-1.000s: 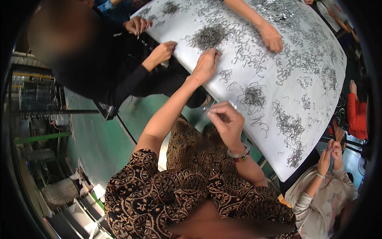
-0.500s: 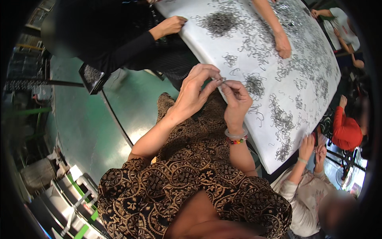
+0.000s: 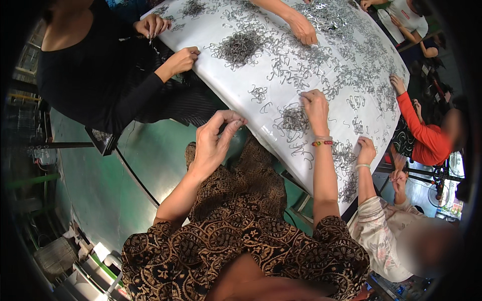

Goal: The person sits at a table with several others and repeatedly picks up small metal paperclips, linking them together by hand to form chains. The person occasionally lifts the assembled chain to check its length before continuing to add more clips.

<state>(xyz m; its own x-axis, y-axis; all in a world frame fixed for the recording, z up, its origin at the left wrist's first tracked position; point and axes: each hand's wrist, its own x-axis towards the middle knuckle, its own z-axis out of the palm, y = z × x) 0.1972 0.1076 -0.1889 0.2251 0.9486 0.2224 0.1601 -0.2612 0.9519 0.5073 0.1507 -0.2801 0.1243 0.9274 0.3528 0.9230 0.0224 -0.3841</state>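
Green painted floor (image 3: 85, 168) spans eight to nine o'clock in the head view; a broad white-covered table (image 3: 233, 85) fills twelve to four. Its loose pile of thin, curved dark-grey metal hooks (image 3: 291, 120) could snag when lifted, being tangled, and a piece slipping from the bare left hand (image 3: 211, 145) might miss the table's edge. That hand's thumb and forefinger press together, contents indiscernible. From the bare right hand's (image 3: 317, 111) fingertips, grip unclear, the pile lies just beside, toward seven o'clock.

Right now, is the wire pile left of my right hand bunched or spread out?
Bunched: the wire pile beside your right hand is a dense, overlapping tangle.
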